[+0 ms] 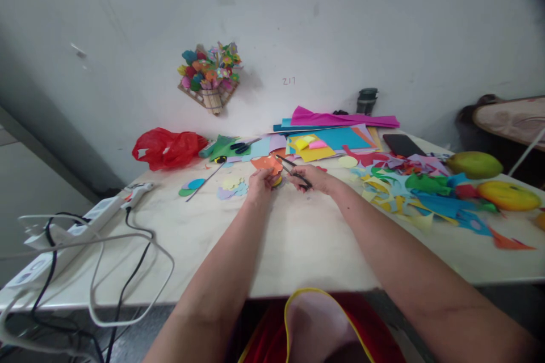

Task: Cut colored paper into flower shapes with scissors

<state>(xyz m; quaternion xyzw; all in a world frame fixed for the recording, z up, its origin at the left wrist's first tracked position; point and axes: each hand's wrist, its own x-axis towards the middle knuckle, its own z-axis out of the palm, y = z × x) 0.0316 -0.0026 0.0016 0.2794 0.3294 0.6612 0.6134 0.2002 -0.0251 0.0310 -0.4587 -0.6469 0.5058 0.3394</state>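
Note:
In the middle of the table my left hand (263, 182) is closed on a piece of orange paper (272, 164), pinching its near edge. Just to the right, my right hand (310, 177) grips a pair of dark-handled scissors (301, 179). The scissors' blades point left and away from me, toward the orange paper; whether they touch it I cannot tell. A small yellow piece shows under the left hand's fingers. Pale cut-out paper shapes (233, 188) lie left of my left hand, with a few coloured paper circles (196, 184) farther left.
Paper scraps (409, 187) are heaped on the right, near two mangoes (474, 165) and a phone (404, 146). Coloured sheets (332, 139) are stacked behind my hands. A red plastic bag (167, 148) sits back left. A power strip (68, 238) and loose cables occupy the left edge.

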